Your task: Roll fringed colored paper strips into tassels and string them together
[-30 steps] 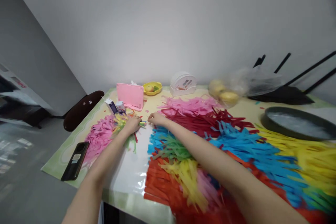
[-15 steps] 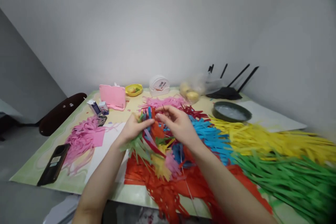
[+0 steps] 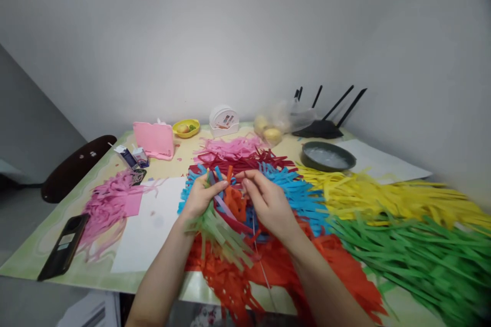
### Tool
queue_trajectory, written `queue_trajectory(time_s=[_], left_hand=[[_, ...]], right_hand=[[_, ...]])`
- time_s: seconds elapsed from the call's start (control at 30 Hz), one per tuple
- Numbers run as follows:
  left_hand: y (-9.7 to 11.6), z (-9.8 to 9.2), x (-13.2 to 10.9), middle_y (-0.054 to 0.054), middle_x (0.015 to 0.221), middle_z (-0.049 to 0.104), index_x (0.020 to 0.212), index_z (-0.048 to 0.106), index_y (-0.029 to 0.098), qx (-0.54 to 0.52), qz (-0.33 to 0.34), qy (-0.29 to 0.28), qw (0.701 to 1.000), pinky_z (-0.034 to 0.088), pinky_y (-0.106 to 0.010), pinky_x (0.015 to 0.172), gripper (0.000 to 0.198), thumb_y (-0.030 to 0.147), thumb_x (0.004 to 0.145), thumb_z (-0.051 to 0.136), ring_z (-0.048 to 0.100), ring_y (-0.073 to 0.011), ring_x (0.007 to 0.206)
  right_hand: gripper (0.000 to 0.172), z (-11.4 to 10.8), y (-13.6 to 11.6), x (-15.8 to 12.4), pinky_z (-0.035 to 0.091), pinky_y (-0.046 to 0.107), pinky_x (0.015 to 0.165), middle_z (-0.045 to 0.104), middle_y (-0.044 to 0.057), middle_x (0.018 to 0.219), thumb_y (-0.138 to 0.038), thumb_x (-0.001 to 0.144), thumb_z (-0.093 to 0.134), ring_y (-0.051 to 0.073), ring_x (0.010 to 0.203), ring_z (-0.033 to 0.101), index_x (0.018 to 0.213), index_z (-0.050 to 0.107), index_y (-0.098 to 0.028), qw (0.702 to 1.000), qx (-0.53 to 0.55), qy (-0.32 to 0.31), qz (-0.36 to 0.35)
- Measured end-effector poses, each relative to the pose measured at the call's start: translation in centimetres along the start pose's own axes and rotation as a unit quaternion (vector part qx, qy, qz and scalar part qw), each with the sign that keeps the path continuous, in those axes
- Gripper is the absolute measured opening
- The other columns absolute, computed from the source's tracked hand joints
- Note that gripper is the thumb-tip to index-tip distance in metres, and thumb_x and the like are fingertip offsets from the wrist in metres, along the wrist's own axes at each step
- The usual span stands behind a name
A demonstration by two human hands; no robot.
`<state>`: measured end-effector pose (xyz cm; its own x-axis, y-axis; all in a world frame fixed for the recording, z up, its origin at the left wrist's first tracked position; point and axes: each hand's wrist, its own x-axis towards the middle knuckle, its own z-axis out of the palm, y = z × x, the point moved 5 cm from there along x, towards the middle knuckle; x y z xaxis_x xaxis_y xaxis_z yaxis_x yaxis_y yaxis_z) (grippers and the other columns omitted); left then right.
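In the head view my left hand (image 3: 201, 196) is closed, thumb over fingers, around a bunch of coloured paper strips (image 3: 228, 237). Light green, lilac, dark red and orange strips hang from its grip, and short blue and orange ends stick up past the thumb. Just to the right, my right hand (image 3: 268, 204) has thumb and forefinger pinched together near the orange end. What it pinches, if anything, is too small to make out. A thin white string (image 3: 264, 271) runs down below the right hand toward the table edge. Red fringed paper (image 3: 280, 265) lies beneath both hands.
Fringed blue (image 3: 303, 194), yellow (image 3: 376, 191), green (image 3: 418, 255) and pink (image 3: 105, 199) paper covers much of the table. A dark round dish (image 3: 329, 157) with whitish contents stands right. A phone (image 3: 64, 248), cartons (image 3: 126, 156), pink tablet case (image 3: 154, 139) and yellow bowl (image 3: 186, 129) are left.
The view has swung slightly right. My right hand has drawn a little away from the bunch. Yellow and pink strips that hung from the bunch no longer show; light green ones hang in front.
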<state>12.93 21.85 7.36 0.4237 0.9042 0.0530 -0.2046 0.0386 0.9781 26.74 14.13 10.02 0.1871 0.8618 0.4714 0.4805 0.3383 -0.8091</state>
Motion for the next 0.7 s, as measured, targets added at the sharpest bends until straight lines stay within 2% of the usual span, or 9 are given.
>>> queue_trajectory(time_s=[0.07,0.13,0.23,0.4,0.5,0.6,0.7], left_hand=[[-0.5,-0.6,0.0,-0.001,0.074,0.069,0.079,0.070,0.012,-0.003,-0.002,0.016,1.000,0.047,-0.023,0.069,0.038,0.042,0.060,0.085,0.060,-0.0128,0.068],[-0.9,-1.1,0.0,-0.001,0.076,0.069,0.081,0.071,0.013,0.001,0.001,0.015,1.000,0.047,-0.024,0.074,0.036,0.042,0.062,0.084,0.062,-0.0140,0.071],[-1.4,-1.8,-0.2,-0.002,0.079,0.070,0.084,0.072,0.013,0.009,-0.003,0.009,1.000,0.047,-0.025,0.076,0.033,0.041,0.067,0.081,0.062,-0.0147,0.073],[-1.5,-1.8,-0.6,-0.003,0.076,0.068,0.083,0.072,0.012,0.068,0.008,-0.010,0.998,0.045,-0.024,0.071,0.032,0.041,0.071,0.078,0.060,-0.0146,0.071],[-1.3,-1.5,-0.7,-0.003,0.079,0.067,0.085,0.071,0.012,0.110,0.026,-0.029,0.993,0.044,-0.024,0.070,0.031,0.041,0.075,0.075,0.058,-0.0142,0.072],[-1.2,-1.0,-0.9,-0.002,0.075,0.064,0.081,0.068,0.012,0.158,0.041,-0.064,0.984,0.041,-0.023,0.065,0.028,0.040,0.080,0.070,0.054,-0.0128,0.068],[-1.2,-0.4,-1.2,0.000,0.069,0.060,0.074,0.065,0.012,0.210,0.058,-0.107,0.970,0.038,-0.023,0.062,0.028,0.039,0.081,0.069,0.050,-0.0119,0.064]], right_hand=[[0.026,0.0,0.0,-0.6,0.047,0.029,0.072,0.070,0.006,0.091,-0.029,0.094,0.044,0.018,0.077,0.064,0.109,0.063,-0.018,0.999,-0.030,-0.016,-0.014],[0.028,0.2,0.2,-1.1,0.045,0.027,0.065,0.070,0.004,0.083,-0.029,0.094,0.045,0.017,0.068,0.062,0.113,0.062,-0.017,0.999,-0.040,-0.033,-0.002],[0.026,0.8,0.7,-1.5,0.039,0.025,0.053,0.060,-0.001,0.064,-0.030,0.094,0.045,0.014,0.054,0.054,0.108,0.062,-0.016,0.997,-0.034,-0.058,0.030],[0.022,1.8,1.7,-1.6,0.035,0.025,0.052,0.056,-0.003,0.063,-0.030,0.094,0.046,0.013,0.053,0.050,0.105,0.060,-0.017,0.995,-0.001,-0.083,0.059],[0.023,2.1,2.3,-1.5,0.037,0.024,0.054,0.055,-0.004,0.063,-0.031,0.094,0.048,0.013,0.056,0.050,0.112,0.054,-0.018,0.990,0.062,-0.087,0.086],[0.032,2.2,2.9,-1.4,0.042,0.024,0.056,0.057,-0.005,0.063,-0.035,0.091,0.054,0.013,0.058,0.054,0.117,0.050,-0.019,0.974,0.160,-0.098,0.127],[0.031,2.5,3.4,-1.2,0.045,0.023,0.056,0.061,-0.003,0.062,-0.042,0.084,0.063,0.012,0.057,0.056,0.103,0.058,-0.018,0.945,0.246,-0.132,0.169]])
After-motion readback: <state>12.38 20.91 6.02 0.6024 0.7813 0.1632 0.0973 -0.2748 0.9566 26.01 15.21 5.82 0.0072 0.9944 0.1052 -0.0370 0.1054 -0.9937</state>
